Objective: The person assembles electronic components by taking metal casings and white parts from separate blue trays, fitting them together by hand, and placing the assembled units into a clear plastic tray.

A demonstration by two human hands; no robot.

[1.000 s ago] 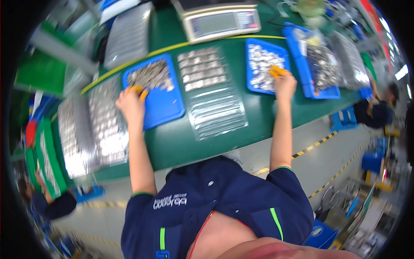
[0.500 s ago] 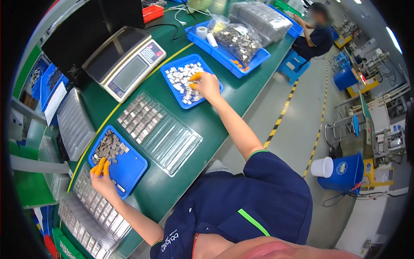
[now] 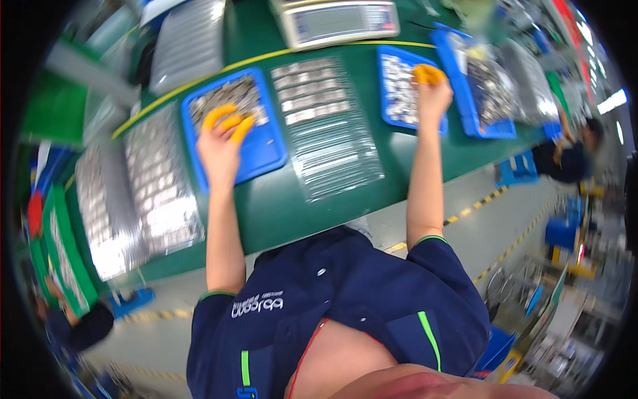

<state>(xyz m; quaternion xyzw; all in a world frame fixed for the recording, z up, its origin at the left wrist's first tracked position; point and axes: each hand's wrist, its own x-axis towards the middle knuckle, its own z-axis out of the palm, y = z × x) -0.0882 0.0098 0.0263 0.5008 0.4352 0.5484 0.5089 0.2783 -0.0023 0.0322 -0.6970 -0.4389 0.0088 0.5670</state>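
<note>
My left hand, with yellow finger covers, hovers over a blue tray of small brownish-grey metal pieces. Its fingers are spread, with nothing seen between them. At the right, my right hand is above a second blue tray of small white and silver pieces. Its yellow-covered fingertips are bent together, and whatever they may hold is hidden. Between the trays lies a clear slotted plastic tray. Metal pieces fill its far rows, while its near slots hold none.
Filled clear plastic trays lie at the left, beside a green bin. A weighing scale stands at the back. Far right, a larger blue tray holds bagged metal parts. Other people sit at both sides.
The whole view has turned, so the bench now runs more nearly across it. My left hand's fingers have spread apart over the tray. My right hand stays at the white pieces.
</note>
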